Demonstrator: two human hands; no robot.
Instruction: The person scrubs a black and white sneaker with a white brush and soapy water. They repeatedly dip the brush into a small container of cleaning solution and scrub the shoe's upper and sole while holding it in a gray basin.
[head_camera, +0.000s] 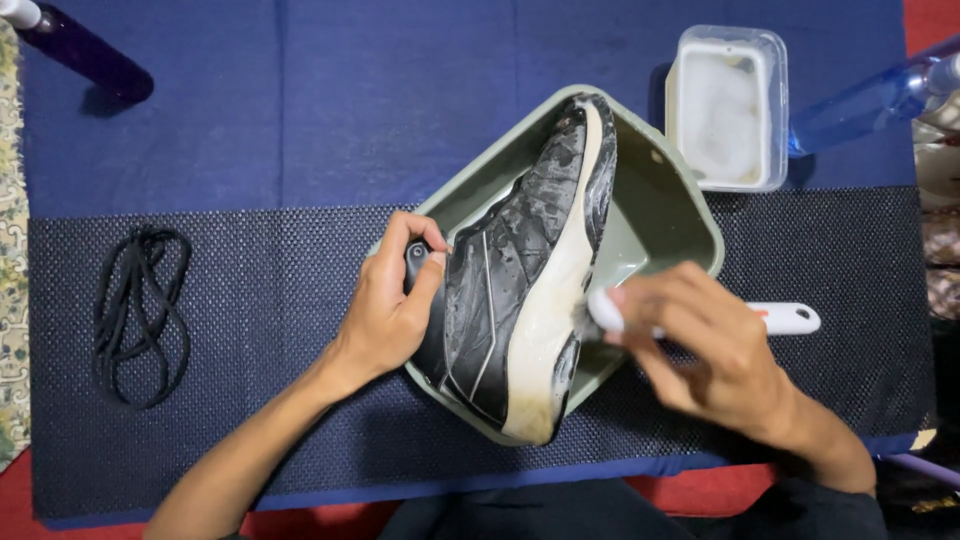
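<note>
Dark blue cloth covers the bench (300, 100), with a black mesh mat (250, 400) laid across its near half. At the middle sits a grey-green plastic basin (668, 205), turned cornerwise, and in it rests a wet black shoe (505, 290) with grey streaks, thin white lines and a cream sole stained brown at the heel. Its long axis runs from near centre to far right, toe at the far corner, sole edge facing right. The left hand (390, 310) is closed on the shoe's upper at the left side. The right hand (715, 345) is wrapped around a white-handled brush (785, 318), its head against the sole. A clear rectangular tub of white suds (725, 110) stands far right, beside a blue bottle (860, 105). Black laces (140, 315) lie at the left.
</note>
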